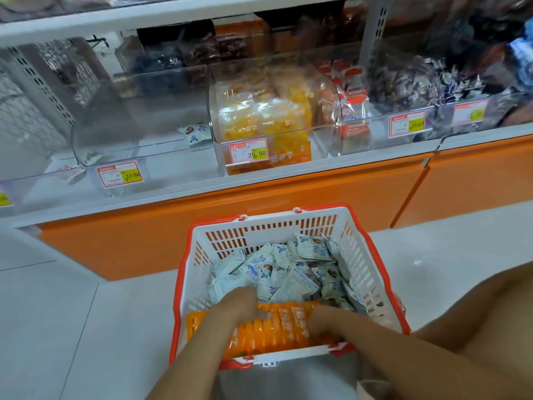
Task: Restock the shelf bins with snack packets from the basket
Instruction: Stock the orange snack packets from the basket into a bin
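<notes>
A white basket with a red rim (363, 255) stands on the floor before the shelf. Several pale blue-white snack packets (291, 269) fill its far half, and a row of orange packets (277, 327) lies along its near side. My left hand (239, 306) reaches into the basket where the orange row meets the pale packets, fingers curled down among them. My right hand (323, 320) is on the right end of the orange row, its fingers hidden. On the shelf, a clear bin (173, 168) is nearly bare, with a couple of pale packets (196, 134).
A clear bin of orange packets (268, 125) stands to the right of the bare one, then bins of red-white (352, 111) and dark wrapped snacks (418, 82). Price tags hang on the bin fronts. The orange shelf base (202, 220) is just behind the basket. My bare knee (476, 327) is at right.
</notes>
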### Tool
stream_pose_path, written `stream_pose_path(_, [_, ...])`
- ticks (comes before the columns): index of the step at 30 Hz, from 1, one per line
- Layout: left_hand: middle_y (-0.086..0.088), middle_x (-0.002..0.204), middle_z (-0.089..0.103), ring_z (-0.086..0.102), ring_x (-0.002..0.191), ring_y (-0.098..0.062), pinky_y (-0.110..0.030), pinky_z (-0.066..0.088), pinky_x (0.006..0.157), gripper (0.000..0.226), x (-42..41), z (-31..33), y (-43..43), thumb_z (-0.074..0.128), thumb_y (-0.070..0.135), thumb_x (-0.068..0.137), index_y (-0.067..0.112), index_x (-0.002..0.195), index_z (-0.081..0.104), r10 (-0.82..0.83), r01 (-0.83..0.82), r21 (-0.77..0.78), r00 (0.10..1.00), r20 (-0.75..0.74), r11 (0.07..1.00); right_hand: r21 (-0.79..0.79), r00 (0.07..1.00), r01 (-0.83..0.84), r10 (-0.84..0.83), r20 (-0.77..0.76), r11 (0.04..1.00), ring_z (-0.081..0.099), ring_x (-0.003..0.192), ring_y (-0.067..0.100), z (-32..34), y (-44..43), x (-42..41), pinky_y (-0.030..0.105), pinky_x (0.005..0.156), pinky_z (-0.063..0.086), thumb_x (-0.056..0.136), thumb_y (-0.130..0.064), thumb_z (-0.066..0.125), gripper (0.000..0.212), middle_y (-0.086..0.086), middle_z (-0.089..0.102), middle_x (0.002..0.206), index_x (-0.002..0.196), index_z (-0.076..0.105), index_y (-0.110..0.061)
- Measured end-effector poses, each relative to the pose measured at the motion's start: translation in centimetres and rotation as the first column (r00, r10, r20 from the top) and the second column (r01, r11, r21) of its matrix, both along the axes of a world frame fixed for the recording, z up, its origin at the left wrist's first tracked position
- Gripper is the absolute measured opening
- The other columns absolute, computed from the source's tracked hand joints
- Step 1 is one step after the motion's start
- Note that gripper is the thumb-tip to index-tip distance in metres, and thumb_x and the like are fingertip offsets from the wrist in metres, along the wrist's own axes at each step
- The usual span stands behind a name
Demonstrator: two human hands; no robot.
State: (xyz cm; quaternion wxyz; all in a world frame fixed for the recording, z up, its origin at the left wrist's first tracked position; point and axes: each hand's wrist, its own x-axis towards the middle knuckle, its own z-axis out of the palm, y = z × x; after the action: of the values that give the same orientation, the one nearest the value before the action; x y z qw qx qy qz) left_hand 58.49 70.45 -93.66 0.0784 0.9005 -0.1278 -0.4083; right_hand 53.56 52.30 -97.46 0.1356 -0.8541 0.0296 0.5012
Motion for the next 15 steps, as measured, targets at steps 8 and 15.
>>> stream_pose_path(8, [0.002, 0.060, 0.044, 0.044, 0.056, -0.012, -0.024, 0.036, 0.058, 0.048, 0.0, -0.6, -1.4, 0.045, 0.053, 0.094, 0.019, 0.061, 0.051, 0.192, -0.184, -0.258, 0.981, 0.003, 0.948, 0.322, 0.827, 0.380, -0.474, 0.301, 0.867, 0.058, 0.112, 0.026, 0.9, 1.1, -1.0, 0.032, 0.093, 0.046, 0.098, -0.016, 0.042, 0.032, 0.012, 0.060, 0.122, 0.126, 0.054, -0.009])
stream_pose_path(15, [0.002, 0.063, 0.045, 0.042, 0.057, -0.009, -0.021, 0.032, 0.052, 0.027, 0.4, -1.2, -0.1, 0.068, 0.029, 0.082, 0.014, 0.064, 0.054, 0.314, -0.305, -0.252, 0.950, -0.004, 0.919, 0.611, 0.672, 0.538, -0.733, 0.106, 0.581, 0.063, 0.100, 0.018, 0.9, 1.1, -0.5, 0.017, 0.074, 0.054, 0.091, 0.008, 0.046, 0.045, 0.012, 0.058, 0.129, 0.134, 0.050, -0.005])
